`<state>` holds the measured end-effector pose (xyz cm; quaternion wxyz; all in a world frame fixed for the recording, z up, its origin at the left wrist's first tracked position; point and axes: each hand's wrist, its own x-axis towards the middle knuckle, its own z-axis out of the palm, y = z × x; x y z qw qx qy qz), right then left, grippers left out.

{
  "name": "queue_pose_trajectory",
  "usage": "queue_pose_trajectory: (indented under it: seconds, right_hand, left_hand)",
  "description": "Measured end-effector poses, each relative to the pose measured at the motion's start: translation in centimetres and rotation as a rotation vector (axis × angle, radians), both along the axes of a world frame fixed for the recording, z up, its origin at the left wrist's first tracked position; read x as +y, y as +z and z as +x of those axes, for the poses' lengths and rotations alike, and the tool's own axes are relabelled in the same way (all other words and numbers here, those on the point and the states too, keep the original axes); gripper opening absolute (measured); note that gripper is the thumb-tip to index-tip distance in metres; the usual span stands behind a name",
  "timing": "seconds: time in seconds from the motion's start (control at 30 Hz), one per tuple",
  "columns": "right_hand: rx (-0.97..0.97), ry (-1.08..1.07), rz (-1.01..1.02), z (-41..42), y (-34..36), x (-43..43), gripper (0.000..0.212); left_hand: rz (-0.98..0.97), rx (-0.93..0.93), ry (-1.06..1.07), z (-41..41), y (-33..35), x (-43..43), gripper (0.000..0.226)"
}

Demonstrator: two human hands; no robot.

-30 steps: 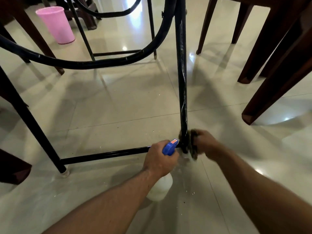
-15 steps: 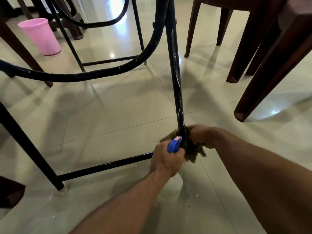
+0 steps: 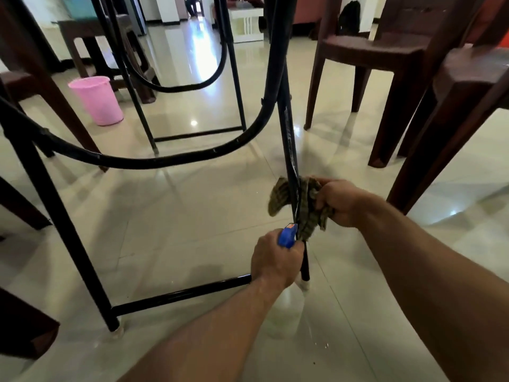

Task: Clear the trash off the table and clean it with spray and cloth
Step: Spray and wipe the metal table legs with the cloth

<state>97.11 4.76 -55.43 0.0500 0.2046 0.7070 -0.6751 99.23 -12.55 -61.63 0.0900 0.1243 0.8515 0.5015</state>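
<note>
Cloth (image 3: 304, 201): wrapped round the near-upright table leg (image 3: 288, 144), clenched in the right hand (image 3: 340, 202) just right of it. Spray bottle (image 3: 286, 237): gripped by the left hand (image 3: 275, 261) below, near the leg's foot.

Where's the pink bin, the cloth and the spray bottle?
pink bin (image 3: 96, 102): head view, on its front wall.
cloth (image 3: 277, 195): head view, on its loose left flap.
spray bottle (image 3: 286, 237): head view, on its blue spray head.
</note>
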Motion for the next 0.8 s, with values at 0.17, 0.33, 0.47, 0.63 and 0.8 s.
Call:
queue_pose_trajectory:
  seconds: [0.17,0.33,0.47,0.63,0.8]
  right_hand:
    - [-0.195,0.18,0.4,0.4,0.1,-2.1,0.033]
    - [-0.006,-0.038,0.132,-0.5,3.6,-1.8,0.05]
    - [-0.049,0.011,0.27,0.2,4.2,-2.8,0.046]
    - [0.173,-0.102,0.059,-0.3,8.7,-3.7,0.055]
    - [0.19,-0.135,0.108,-1.7,8.9,-4.0,0.048]
  left_hand:
    - [0.01,0.049,0.004,-1.0,2.5,0.0,0.032]
    - [0.024,0.098,0.022,-2.0,4.9,0.0,0.035]
    - [0.038,0.132,0.011,-2.6,6.2,0.1,0.028]
    - [0.14,0.155,0.002,-3.8,8.6,0.4,0.028]
    - [0.158,0.195,0.009,-5.0,10.7,0.6,0.026]
